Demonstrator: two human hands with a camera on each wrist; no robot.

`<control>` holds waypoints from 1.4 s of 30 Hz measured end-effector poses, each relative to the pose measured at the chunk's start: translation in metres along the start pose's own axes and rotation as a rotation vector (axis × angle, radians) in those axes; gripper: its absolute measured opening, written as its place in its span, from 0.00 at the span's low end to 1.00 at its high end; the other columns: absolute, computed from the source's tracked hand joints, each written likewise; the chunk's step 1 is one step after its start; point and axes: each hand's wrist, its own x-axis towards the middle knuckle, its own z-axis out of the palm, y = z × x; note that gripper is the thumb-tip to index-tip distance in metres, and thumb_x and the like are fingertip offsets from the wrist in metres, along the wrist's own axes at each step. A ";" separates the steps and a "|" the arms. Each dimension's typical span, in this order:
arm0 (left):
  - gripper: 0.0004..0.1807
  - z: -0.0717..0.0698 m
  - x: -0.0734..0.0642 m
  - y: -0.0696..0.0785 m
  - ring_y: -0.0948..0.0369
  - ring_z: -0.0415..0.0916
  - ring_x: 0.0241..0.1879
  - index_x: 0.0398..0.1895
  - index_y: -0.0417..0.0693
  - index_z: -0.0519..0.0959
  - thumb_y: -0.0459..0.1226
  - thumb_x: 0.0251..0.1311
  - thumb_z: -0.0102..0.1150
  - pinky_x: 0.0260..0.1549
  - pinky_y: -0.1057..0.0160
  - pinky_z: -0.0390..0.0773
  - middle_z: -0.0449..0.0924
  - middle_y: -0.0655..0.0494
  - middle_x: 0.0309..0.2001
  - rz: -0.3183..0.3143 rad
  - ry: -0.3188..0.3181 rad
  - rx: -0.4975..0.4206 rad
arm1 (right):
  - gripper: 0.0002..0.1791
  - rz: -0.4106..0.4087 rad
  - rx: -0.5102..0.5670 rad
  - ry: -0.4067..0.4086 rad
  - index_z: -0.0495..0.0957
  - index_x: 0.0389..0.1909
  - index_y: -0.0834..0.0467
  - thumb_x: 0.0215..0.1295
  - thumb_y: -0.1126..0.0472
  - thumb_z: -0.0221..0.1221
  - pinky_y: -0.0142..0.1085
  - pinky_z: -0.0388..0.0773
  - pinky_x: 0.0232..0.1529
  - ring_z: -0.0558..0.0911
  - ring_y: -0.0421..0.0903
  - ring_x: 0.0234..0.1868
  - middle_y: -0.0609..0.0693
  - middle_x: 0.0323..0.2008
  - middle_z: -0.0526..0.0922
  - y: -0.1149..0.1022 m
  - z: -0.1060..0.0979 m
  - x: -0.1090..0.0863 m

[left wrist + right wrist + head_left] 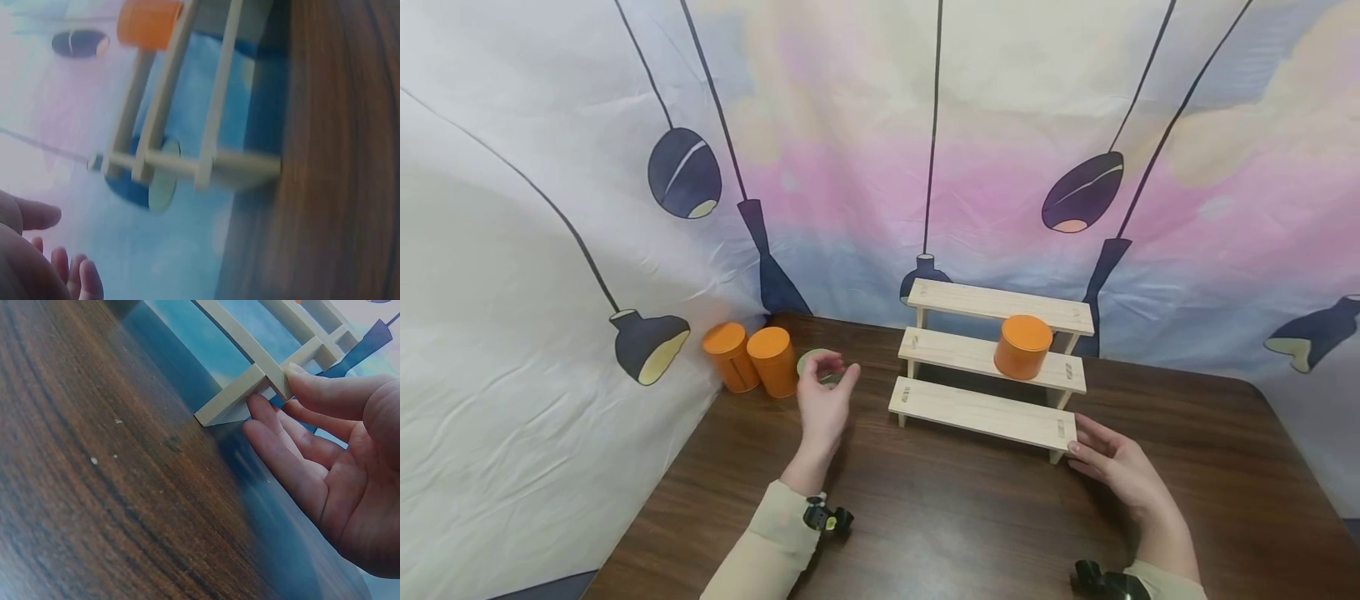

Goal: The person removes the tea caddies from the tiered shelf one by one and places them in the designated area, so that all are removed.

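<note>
A light wooden three-step stand point(985, 414) is on the brown table. My right hand point(1123, 471) holds the right end of its lowest step. In the right wrist view the thumb point(331, 394) presses the step's end, with the fingers curled beneath. An orange round tin point(1022, 350) sits on the middle step, toward the right. To the left of the stand, my left hand point(823, 408) has thumb and fingers apart, overlapping a green round-topped thing point(803, 364) that it partly hides. Nothing shows between the left fingers point(59, 262) in the left wrist view.
Two taller orange tins point(727, 358) point(772, 363) stand side by side at the table's back left, beside the green thing. A cloth backdrop point(850, 192) printed with hanging lamps lines the back and left of the table point(940, 508).
</note>
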 end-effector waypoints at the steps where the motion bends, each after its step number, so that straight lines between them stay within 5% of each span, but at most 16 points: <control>1: 0.20 0.006 -0.003 0.002 0.36 0.76 0.51 0.53 0.27 0.77 0.22 0.60 0.72 0.38 0.68 0.73 0.78 0.29 0.50 0.000 -0.026 -0.011 | 0.41 -0.001 -0.003 -0.003 0.51 0.83 0.70 0.80 0.64 0.61 0.40 0.85 0.57 0.84 0.33 0.52 0.78 0.75 0.63 0.000 0.000 0.000; 9: 0.21 0.060 -0.021 0.008 0.41 0.81 0.51 0.55 0.33 0.77 0.27 0.62 0.74 0.41 0.66 0.79 0.81 0.35 0.50 0.013 -0.284 -0.040 | 0.41 0.001 -0.022 0.008 0.52 0.83 0.69 0.79 0.63 0.62 0.39 0.85 0.57 0.84 0.33 0.53 0.77 0.74 0.64 0.000 0.001 0.000; 20: 0.27 0.124 -0.033 0.015 0.44 0.78 0.61 0.65 0.36 0.75 0.31 0.65 0.74 0.59 0.44 0.82 0.80 0.42 0.61 0.040 -0.550 -0.075 | 0.38 -0.009 -0.055 0.021 0.53 0.82 0.72 0.80 0.67 0.60 0.39 0.85 0.56 0.85 0.36 0.54 0.77 0.74 0.65 -0.002 0.002 0.001; 31: 0.39 0.166 -0.036 0.015 0.53 0.73 0.71 0.78 0.48 0.68 0.35 0.66 0.76 0.71 0.54 0.73 0.74 0.53 0.72 0.071 -0.694 0.016 | 0.37 0.005 -0.088 0.035 0.53 0.82 0.72 0.81 0.67 0.58 0.39 0.85 0.56 0.85 0.39 0.56 0.76 0.74 0.65 -0.005 0.003 0.002; 42: 0.48 0.187 -0.037 0.013 0.60 0.69 0.73 0.82 0.47 0.64 0.35 0.61 0.80 0.74 0.54 0.69 0.71 0.53 0.74 0.051 -0.636 0.039 | 0.38 0.026 -0.074 0.036 0.52 0.82 0.71 0.81 0.66 0.58 0.39 0.85 0.56 0.85 0.40 0.57 0.76 0.75 0.65 -0.005 0.004 0.002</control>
